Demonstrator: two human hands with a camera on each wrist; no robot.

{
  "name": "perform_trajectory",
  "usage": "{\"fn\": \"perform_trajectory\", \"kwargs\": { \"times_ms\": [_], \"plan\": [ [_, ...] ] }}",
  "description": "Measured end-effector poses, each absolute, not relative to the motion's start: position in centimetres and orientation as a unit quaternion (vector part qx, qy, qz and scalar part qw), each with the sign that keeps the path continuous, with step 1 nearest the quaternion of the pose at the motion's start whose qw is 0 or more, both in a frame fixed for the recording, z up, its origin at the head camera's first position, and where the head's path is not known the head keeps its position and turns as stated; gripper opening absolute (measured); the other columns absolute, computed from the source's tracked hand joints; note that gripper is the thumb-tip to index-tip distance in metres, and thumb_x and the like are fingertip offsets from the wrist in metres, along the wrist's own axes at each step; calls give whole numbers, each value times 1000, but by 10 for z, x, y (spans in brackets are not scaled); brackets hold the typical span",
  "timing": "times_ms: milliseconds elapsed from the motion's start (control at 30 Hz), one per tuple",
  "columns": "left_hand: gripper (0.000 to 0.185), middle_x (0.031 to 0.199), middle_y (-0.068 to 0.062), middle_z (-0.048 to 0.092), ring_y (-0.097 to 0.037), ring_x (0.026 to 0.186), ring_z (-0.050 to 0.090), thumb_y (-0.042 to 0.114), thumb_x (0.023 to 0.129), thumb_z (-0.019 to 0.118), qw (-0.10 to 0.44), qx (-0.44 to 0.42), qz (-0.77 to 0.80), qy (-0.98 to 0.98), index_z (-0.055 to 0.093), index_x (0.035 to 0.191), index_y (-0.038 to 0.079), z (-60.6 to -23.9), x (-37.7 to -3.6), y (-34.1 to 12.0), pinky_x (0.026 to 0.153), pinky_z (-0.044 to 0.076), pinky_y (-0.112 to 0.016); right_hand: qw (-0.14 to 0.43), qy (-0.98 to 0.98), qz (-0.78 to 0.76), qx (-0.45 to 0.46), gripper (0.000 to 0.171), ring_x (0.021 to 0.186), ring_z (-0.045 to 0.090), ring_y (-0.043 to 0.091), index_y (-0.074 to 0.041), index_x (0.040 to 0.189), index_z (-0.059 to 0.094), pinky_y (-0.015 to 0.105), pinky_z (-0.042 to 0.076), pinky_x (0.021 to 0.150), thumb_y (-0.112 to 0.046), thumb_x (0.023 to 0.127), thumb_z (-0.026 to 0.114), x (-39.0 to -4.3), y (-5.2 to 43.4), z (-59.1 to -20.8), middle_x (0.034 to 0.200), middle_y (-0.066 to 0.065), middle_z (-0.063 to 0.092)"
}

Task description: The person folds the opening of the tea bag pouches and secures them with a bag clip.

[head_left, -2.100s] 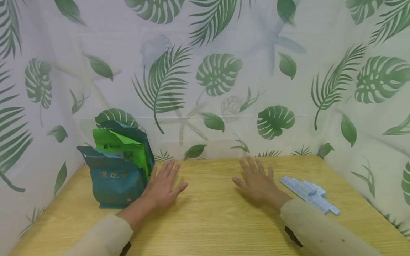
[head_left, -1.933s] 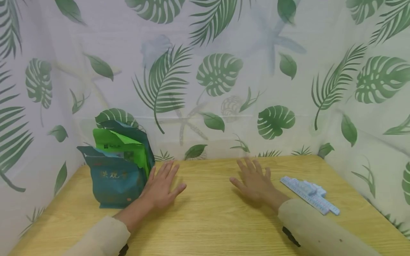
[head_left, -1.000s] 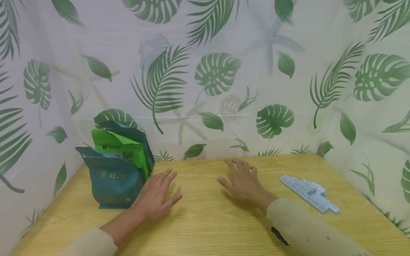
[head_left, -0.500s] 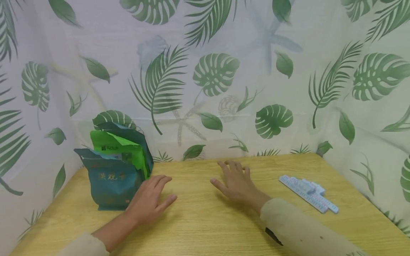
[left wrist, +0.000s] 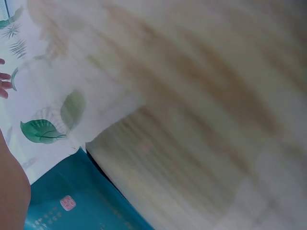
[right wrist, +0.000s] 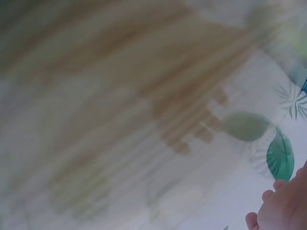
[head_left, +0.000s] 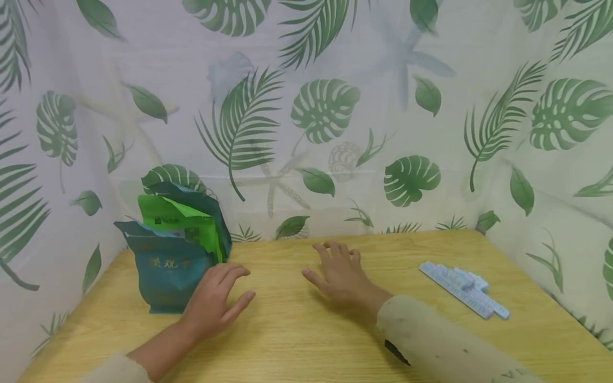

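My left hand (head_left: pixel 215 300) hovers low over the wooden table (head_left: pixel 306 340), fingers loosely bent, right beside a teal bag (head_left: pixel 165 271) and holding nothing. A green bag (head_left: pixel 179 221) and a darker teal one stand behind it against the curtain. My right hand (head_left: pixel 337 271) is near the table's middle, fingers relaxed and spread, empty. In the left wrist view the teal bag (left wrist: pixel 81 201) shows at the bottom left; that view is blurred. The right wrist view is blurred, with only fingertips (right wrist: pixel 280 211) at its corner.
A pale blue ruler-like strip with small clips (head_left: pixel 462 290) lies on the table at the right. A leaf-printed curtain (head_left: pixel 325 117) closes off the back and both sides.
Both hands have slid to the left and slightly nearer. The left hand's fingers went from flat to loosely bent beside the teal bag. The bags and the blue strip stayed put.
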State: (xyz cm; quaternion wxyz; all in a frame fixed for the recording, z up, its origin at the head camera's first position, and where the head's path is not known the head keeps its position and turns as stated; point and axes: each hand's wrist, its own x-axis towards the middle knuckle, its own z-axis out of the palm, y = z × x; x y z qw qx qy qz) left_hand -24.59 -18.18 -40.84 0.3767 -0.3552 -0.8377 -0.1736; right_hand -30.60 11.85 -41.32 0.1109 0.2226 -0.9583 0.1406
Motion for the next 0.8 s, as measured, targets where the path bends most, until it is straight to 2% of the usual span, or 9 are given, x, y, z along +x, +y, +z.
{"fn": "perform_trajectory", "kwargs": {
  "times_ms": [367,600,800],
  "plan": [
    [49,107,-9,64,-27,101,60,47,104,44,414,-376,-156,-814,65,108,3,-410,-246,-193,92,45,-45,110,-958,125,234,73,137,35,36,-16,153,34,62,24,103,-66,100,36,-302,97,-411,147,13,39],
    [41,102,-9,64,-26,95,59,39,104,48,462,-412,-165,-768,66,100,2,-410,-242,-200,91,41,-40,101,-957,143,233,68,135,35,35,-15,150,37,60,26,101,-63,101,38,-297,85,-415,144,14,41],
    [40,101,-12,64,-30,91,58,37,102,52,503,-405,-185,-741,66,97,0,-407,-239,-209,88,39,-42,96,-957,142,234,66,138,34,34,-16,150,36,61,25,104,-61,102,36,-294,73,-413,146,13,41]
  ]
}}
